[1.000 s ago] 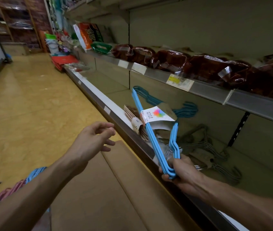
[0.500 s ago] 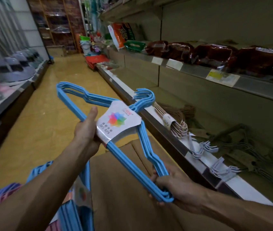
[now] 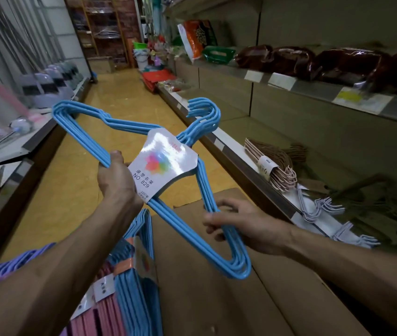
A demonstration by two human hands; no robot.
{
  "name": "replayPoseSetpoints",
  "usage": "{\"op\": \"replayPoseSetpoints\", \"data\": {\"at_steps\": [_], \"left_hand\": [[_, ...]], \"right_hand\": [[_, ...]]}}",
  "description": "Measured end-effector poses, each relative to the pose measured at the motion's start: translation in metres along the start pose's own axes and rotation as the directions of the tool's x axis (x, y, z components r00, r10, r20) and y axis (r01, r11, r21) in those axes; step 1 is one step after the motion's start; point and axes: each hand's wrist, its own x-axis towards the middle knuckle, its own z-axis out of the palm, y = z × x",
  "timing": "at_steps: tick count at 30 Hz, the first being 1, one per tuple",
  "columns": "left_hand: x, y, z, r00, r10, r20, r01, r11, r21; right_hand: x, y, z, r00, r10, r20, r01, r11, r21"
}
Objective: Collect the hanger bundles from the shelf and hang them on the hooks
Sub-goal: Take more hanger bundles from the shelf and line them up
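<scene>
blue hanger bundle held in both hands over the aisle

the blue hanger bundle (image 3: 129, 132) is held in the air between the shelf and the aisle, tilted, its hooks up and toward the shelf, a white paper label (image 3: 162, 166) wrapped round its middle. the left hand (image 3: 116, 180) grips the bundle's lower bar just beside the label, fingers curled round the wires. the right hand (image 3: 238, 223) pinches the other arm of the bundle, fingers bent round the wires near the lower corner.

below the bundle lies a cardboard box (image 3: 217, 299), flaps shut. at its left edge stand more blue hangers (image 3: 136, 275), pink ones (image 3: 105, 309) and purple ones (image 3: 10, 265), upright and packed together.

on the lower shelf (image 3: 236, 144), near its front edge, lie a banded pink hanger bundle (image 3: 269, 166) and white hangers (image 3: 323, 207). the upper shelf (image 3: 314, 89) carries dark red wrapped packs (image 3: 338, 63).
</scene>
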Motion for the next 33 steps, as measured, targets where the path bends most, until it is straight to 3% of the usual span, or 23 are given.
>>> {"op": "replayPoseSetpoints", "data": {"at_steps": [8,13,15,17,19,21,24,29,33], "left_hand": [[-0.007,-0.002,0.003,0.988,-0.033,0.153,0.035,0.999,-0.007],[-0.007,0.002,0.004,0.973,-0.115,0.201,0.104,0.993,0.064],[-0.004,0.001,0.002,0.98,-0.08,0.183,0.038,0.975,0.22],[0.002,0.002,-0.003,0.983,0.062,0.173,-0.148,0.827,0.543],[0.008,0.005,-0.008,0.943,0.246,0.223,-0.329,0.609,0.721],[0.01,0.009,-0.007,0.856,0.365,0.367,-0.513,0.508,0.691],[0.001,0.01,0.003,0.745,0.391,0.54,-0.667,0.456,0.589],[-0.025,0.001,0.024,0.663,0.248,0.706,-0.689,0.569,0.448],[-0.037,-0.006,0.04,0.64,0.2,0.742,-0.68,0.597,0.425]], "right_hand": [[0.031,-0.042,0.015,0.992,-0.018,0.121,-0.018,0.957,0.29],[0.036,-0.042,0.021,0.998,-0.059,-0.011,0.06,0.942,0.329],[0.039,-0.041,0.02,0.996,-0.068,-0.061,0.084,0.945,0.316],[0.039,-0.037,0.019,0.989,-0.074,-0.129,0.105,0.961,0.255],[0.039,-0.031,0.019,0.975,-0.077,-0.208,0.106,0.985,0.135],[0.036,-0.024,0.022,0.957,-0.068,-0.283,0.071,0.997,0.0],[0.03,-0.017,0.029,0.94,-0.023,-0.34,0.011,0.999,-0.037],[0.018,-0.009,0.035,0.942,-0.02,-0.334,-0.011,0.996,-0.091],[0.014,-0.009,0.042,0.958,-0.021,-0.285,-0.005,0.996,-0.09]]}}
